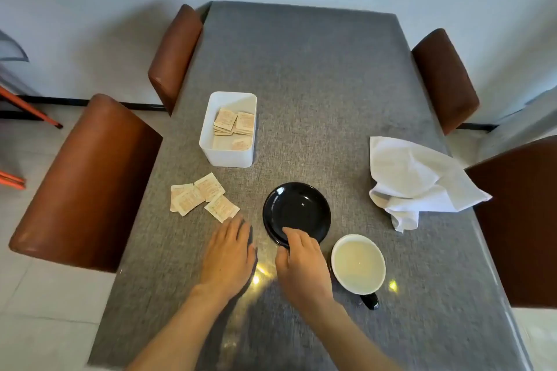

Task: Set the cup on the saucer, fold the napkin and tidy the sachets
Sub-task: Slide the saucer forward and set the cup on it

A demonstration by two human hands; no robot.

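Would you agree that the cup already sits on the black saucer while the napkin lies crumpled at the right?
Not quite: in the head view the cup stands on the table beside the black saucer, not on it. The napkin does lie crumpled at the right.

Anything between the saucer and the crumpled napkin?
Nothing: in the head view only bare grey table separates the black saucer from the white napkin.

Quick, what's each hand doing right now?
Left hand: open, flat on the table, holding nothing.
Right hand: fingers gripping the saucer rim.
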